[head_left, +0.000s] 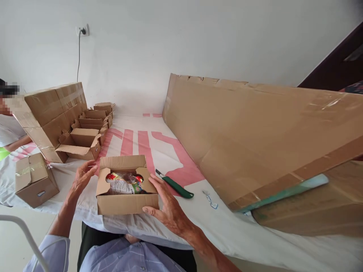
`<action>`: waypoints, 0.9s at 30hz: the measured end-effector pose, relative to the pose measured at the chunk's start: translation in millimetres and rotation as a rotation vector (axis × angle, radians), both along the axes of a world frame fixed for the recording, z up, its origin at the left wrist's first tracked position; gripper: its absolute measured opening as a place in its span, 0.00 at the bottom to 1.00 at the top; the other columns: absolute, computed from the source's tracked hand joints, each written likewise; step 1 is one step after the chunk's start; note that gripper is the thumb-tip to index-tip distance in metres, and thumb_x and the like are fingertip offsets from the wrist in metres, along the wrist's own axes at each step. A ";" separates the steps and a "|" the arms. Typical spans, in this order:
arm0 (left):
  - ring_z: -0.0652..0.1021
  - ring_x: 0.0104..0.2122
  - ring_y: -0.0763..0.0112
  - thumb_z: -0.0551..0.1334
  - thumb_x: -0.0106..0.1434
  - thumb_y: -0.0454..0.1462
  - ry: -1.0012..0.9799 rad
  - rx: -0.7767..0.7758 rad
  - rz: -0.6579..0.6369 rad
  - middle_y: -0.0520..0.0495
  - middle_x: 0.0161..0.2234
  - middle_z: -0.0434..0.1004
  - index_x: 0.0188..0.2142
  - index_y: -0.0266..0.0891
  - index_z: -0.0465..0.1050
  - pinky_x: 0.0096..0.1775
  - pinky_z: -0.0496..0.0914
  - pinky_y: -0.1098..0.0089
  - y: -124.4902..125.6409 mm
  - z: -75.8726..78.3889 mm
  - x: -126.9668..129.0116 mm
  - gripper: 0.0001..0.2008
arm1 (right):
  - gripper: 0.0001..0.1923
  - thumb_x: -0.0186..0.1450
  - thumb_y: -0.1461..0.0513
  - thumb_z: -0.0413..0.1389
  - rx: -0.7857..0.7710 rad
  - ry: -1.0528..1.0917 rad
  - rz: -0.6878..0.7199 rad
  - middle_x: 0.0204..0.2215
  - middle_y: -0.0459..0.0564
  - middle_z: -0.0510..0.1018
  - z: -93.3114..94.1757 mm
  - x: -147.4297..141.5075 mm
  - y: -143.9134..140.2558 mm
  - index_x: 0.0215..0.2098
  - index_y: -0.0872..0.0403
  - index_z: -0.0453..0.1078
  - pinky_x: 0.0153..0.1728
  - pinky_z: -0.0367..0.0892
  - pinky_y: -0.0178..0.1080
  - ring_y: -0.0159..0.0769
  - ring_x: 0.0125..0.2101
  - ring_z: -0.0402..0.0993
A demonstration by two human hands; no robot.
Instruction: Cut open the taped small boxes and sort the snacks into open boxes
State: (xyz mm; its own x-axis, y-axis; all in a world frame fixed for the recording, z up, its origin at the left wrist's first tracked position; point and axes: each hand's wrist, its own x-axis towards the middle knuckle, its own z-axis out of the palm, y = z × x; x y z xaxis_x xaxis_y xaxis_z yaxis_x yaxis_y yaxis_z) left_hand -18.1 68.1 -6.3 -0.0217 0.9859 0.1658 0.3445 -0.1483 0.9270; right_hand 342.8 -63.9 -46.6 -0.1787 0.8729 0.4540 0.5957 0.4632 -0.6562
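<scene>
In front of me on the cloth sits a small cardboard box (pixel 127 204), its side flaps folded inward and its long flaps up or outward. Through the gap between the flaps a printed plastic packet (pixel 121 186) in white, red and green shows inside. My right hand (pixel 170 207) rests on the box's right end, fingers stretched over the flap and thumb at the front. My left hand (pixel 82 175) is just off the box's left side, fingers extended and holding nothing. Right of the box lies a green-handled utility knife (pixel 177 186).
Several open cardboard boxes (pixel 82 141) stand in a row at the left, beside stacked large cartons (pixel 56 109). A taped box (pixel 35 181) is at the near left. A big cardboard sheet (pixel 255 139) leans along the right. Another person (pixel 13 130) is at the far left.
</scene>
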 end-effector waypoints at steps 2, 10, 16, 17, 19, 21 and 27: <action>0.81 0.56 0.48 0.69 0.61 0.60 -0.021 0.037 -0.083 0.39 0.53 0.84 0.54 0.42 0.79 0.55 0.77 0.53 -20.8 14.0 9.0 0.32 | 0.43 0.69 0.49 0.64 -0.037 0.058 -0.014 0.73 0.62 0.63 6.8 -0.8 0.3 0.76 0.49 0.55 0.66 0.69 0.57 0.56 0.71 0.63; 0.74 0.63 0.45 0.73 0.57 0.52 0.303 0.095 -0.163 0.44 0.69 0.67 0.60 0.53 0.76 0.52 0.79 0.55 -68.3 45.1 40.8 0.32 | 0.35 0.67 0.53 0.63 -0.077 0.066 -0.166 0.65 0.60 0.72 44.5 -25.7 16.7 0.69 0.50 0.62 0.62 0.73 0.56 0.53 0.63 0.73; 0.75 0.62 0.46 0.73 0.52 0.40 0.511 0.137 -0.042 0.40 0.65 0.71 0.62 0.49 0.73 0.61 0.73 0.51 -74.9 45.6 62.9 0.36 | 0.34 0.61 0.60 0.61 -0.117 -0.048 -0.242 0.61 0.59 0.76 59.1 -34.3 27.5 0.67 0.51 0.66 0.56 0.76 0.54 0.53 0.58 0.77; 0.76 0.61 0.46 0.71 0.54 0.41 0.485 0.128 -0.046 0.40 0.63 0.72 0.62 0.48 0.73 0.60 0.73 0.51 -75.4 46.2 62.6 0.35 | 0.33 0.62 0.61 0.59 -0.110 -0.028 -0.235 0.60 0.58 0.78 59.1 -32.0 28.2 0.66 0.51 0.67 0.56 0.76 0.53 0.52 0.56 0.78; 0.77 0.60 0.46 0.66 0.60 0.43 0.372 0.109 -0.086 0.40 0.62 0.76 0.64 0.47 0.72 0.58 0.75 0.51 -75.6 47.2 57.0 0.31 | 0.28 0.66 0.61 0.55 -0.098 0.064 -0.207 0.57 0.57 0.81 55.4 -23.7 29.1 0.64 0.50 0.69 0.54 0.76 0.51 0.49 0.54 0.80; 0.78 0.60 0.46 0.60 0.65 0.45 0.219 0.092 -0.135 0.39 0.61 0.78 0.67 0.44 0.70 0.56 0.76 0.52 -75.1 47.6 46.8 0.31 | 0.23 0.69 0.61 0.50 -0.102 0.179 -0.201 0.54 0.56 0.83 46.8 -11.9 29.8 0.62 0.50 0.71 0.55 0.76 0.49 0.47 0.54 0.81; 0.75 0.64 0.47 0.55 0.67 0.39 0.313 0.272 0.008 0.37 0.71 0.67 0.68 0.40 0.69 0.59 0.75 0.49 -77.7 51.0 20.7 0.30 | 0.28 0.70 0.55 0.56 -0.050 0.228 -0.337 0.58 0.63 0.78 14.9 14.7 30.4 0.66 0.52 0.65 0.52 0.78 0.53 0.51 0.53 0.80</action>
State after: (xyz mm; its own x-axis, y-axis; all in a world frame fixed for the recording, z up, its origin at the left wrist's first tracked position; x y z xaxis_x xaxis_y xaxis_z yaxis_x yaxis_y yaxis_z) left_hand 2.5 -9.7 44.6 0.0640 0.9052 0.4201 0.6054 -0.3699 0.7048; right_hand 357.5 -33.5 -31.7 0.2217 0.8873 0.4044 0.5454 0.2309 -0.8057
